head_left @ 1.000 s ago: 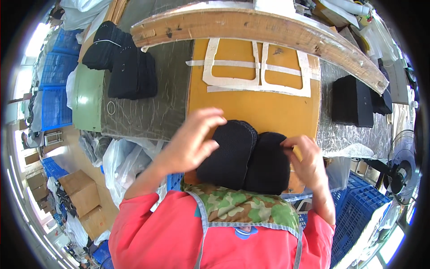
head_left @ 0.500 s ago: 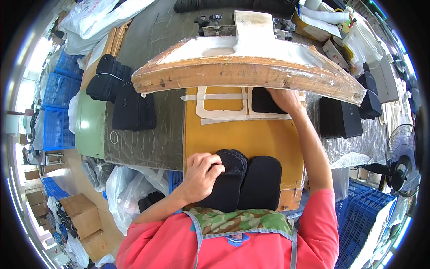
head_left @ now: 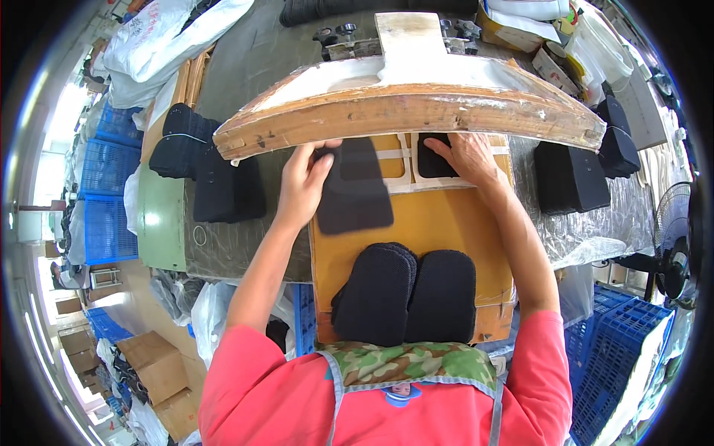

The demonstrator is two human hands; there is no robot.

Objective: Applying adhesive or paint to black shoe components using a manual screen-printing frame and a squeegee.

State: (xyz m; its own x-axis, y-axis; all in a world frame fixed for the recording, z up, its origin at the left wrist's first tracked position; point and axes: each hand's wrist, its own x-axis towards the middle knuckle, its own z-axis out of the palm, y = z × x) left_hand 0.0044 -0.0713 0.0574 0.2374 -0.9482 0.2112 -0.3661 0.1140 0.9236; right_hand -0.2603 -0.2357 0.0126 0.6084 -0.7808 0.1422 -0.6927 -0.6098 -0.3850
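Note:
My left hand (head_left: 303,178) pinches a black, round-cornered fabric pad (head_left: 357,201) by its upper left edge. This pad is blurred and hangs over the left opening of a white template (head_left: 399,183) on the yellow board (head_left: 424,219). My right hand (head_left: 471,160) lies flat with its thumb apart, on or against another black pad (head_left: 433,165) in the right opening. A raised wooden-framed screen (head_left: 416,111) hides some fingertips and the template's far side. Near my apron, a left pile of black pads (head_left: 372,293) stands beside a right pile (head_left: 442,297).
Stacks of black pads stand on the table at left (head_left: 229,189) and right (head_left: 569,178). Clamps (head_left: 346,37) sit behind the screen. Blue crates (head_left: 617,349) and a fan (head_left: 673,253) stand at right; cardboard boxes (head_left: 152,364) lie on the floor at left.
My left hand has moved from the near left pile up to the template, now carrying a black pad. My right hand has shifted slightly, and its thumb now shows spread over the right pad.

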